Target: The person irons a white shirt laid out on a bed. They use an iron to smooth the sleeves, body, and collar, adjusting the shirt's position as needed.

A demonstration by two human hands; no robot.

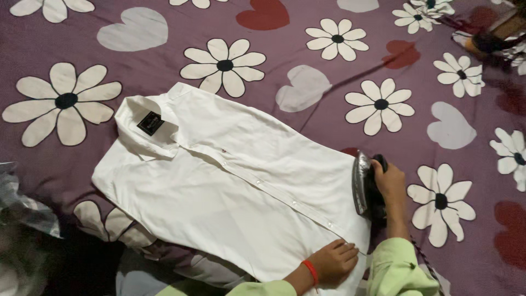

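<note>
Nearest the camera, two light green sleeves (395, 271) reach in from the near edge of the bed. At the end of one, the left hand (332, 261), with a red band (311, 271) round its wrist, lies palm down with fingers spread flat on the bottom hem of a white buttoned cotton shirt (230, 186), pinning it and gripping nothing. Just to its right, the right hand (390, 183) is closed round the black handle of a clothes iron with a shiny metal soleplate (362, 183); the iron is tipped up on its side at the shirt's right edge, its plate facing the shirt.

Spread front up, the shirt lies slantwise on a purple bedsheet printed with white daisies and red and pale hearts (307, 44), collar with a small black label (149, 123) toward the far left, hem toward the near edge. Crumpled clear plastic (22, 203) sits at the left edge.
</note>
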